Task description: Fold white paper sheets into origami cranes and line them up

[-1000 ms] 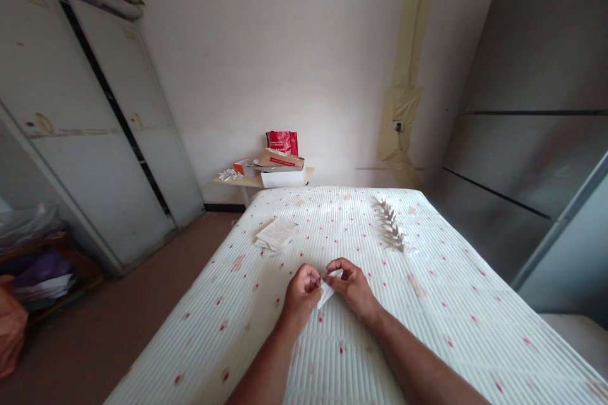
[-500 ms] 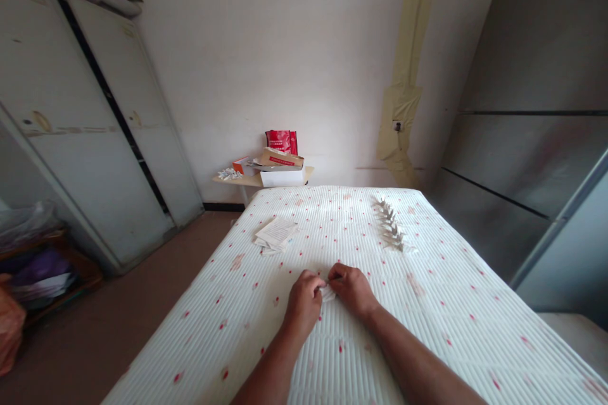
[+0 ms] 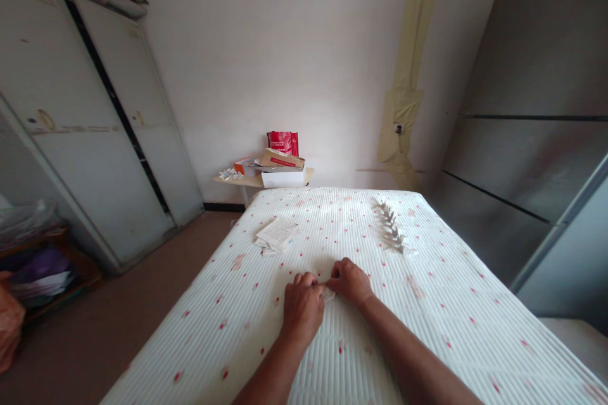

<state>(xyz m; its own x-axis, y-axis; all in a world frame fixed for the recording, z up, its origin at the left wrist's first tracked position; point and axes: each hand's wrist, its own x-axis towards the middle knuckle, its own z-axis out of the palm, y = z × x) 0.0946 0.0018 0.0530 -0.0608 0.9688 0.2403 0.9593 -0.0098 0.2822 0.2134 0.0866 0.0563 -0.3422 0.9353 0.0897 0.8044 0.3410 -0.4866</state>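
A small piece of folded paper (image 3: 328,294) lies on the bed's striped cover (image 3: 346,361), mostly hidden between my hands. My left hand (image 3: 304,305) is bent over its left side, fingers closed on it. From the right, my right hand (image 3: 350,281) pinches the paper's upper edge, its fingertips close to those of the left. A stack of printed paper sheets (image 3: 276,234) rests farther back on the left. Several folded paper pieces (image 3: 390,226) stand in a row at the back right.
Beyond the bed, a small table (image 3: 244,181) holds a white box (image 3: 284,178), a red bag (image 3: 283,142) and a pile of white pieces (image 3: 230,174). Grey cabinets (image 3: 99,158) stand at the left, a large wardrobe (image 3: 517,152) at the right.
My left hand has turned so that its back faces up, with its fingers over the paper. My right hand has shifted slightly up the view.
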